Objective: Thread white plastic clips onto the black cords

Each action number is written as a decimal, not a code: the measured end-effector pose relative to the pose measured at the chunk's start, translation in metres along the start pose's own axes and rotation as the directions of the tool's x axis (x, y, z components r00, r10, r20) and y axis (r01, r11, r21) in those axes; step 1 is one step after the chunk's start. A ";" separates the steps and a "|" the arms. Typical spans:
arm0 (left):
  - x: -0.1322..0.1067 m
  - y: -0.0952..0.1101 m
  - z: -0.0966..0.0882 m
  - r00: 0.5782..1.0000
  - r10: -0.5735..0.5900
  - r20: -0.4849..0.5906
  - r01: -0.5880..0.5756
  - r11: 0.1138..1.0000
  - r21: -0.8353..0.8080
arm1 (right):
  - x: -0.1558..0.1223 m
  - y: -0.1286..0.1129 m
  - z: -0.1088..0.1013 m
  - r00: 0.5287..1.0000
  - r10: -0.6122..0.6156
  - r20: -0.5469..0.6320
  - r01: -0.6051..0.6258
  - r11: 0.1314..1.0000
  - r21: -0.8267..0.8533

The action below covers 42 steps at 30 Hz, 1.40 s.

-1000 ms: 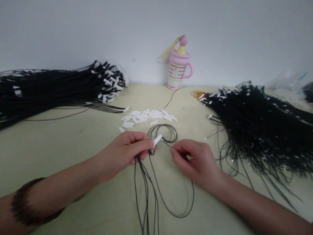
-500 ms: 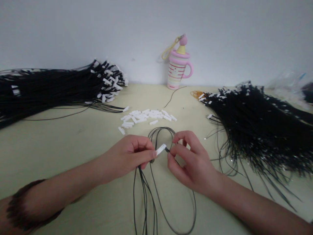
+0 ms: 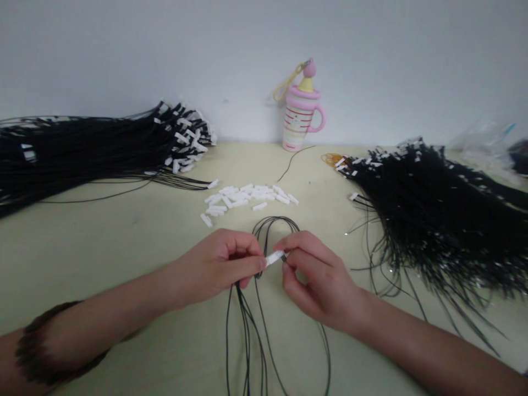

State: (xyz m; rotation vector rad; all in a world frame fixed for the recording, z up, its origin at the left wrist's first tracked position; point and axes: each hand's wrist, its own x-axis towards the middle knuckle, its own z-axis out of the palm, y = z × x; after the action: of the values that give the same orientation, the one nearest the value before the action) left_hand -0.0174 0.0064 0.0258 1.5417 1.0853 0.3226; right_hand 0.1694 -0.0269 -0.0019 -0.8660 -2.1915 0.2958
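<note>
Between thumb and fingers, my left hand point(image 3: 231, 261) pinches a small white connector housing point(image 3: 274, 257) by its left end. My right hand point(image 3: 317, 275) is closed at the connector's other end, its fingertips on the thin black wires point(image 3: 284, 257) where they meet the housing. One fingertip touches the connector's top edge. Several black wires point(image 3: 247, 330) hang below my left hand, and others loop up behind both hands. Loose white connectors point(image 3: 247, 193) lie in a heap just beyond my hands.
A big bundle of black wires with white connectors point(image 3: 103, 146) lies at the left. Another wire bundle point(image 3: 449, 214) spreads across the right, beside orange rubber bands point(image 3: 332, 159). A pink and white cup point(image 3: 296, 121) stands against the wall. A clear plastic bag point(image 3: 487, 146) sits far right.
My right hand has moved slightly left, bringing its index finger onto the connector's end. The connector has tilted a little flatter. My left hand keeps its pinch.
</note>
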 end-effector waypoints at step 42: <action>0.004 -0.008 0.006 0.970 0.017 -0.241 -0.063 0.981 -0.183 | 0.005 -0.015 0.012 0.900 0.312 0.304 -0.397 0.874 0.280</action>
State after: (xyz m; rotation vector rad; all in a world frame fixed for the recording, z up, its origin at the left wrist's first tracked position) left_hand -0.0148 0.0047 0.0159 1.3797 1.1734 0.6352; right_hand 0.1510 -0.0340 -0.0007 -1.0808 -2.0997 0.9827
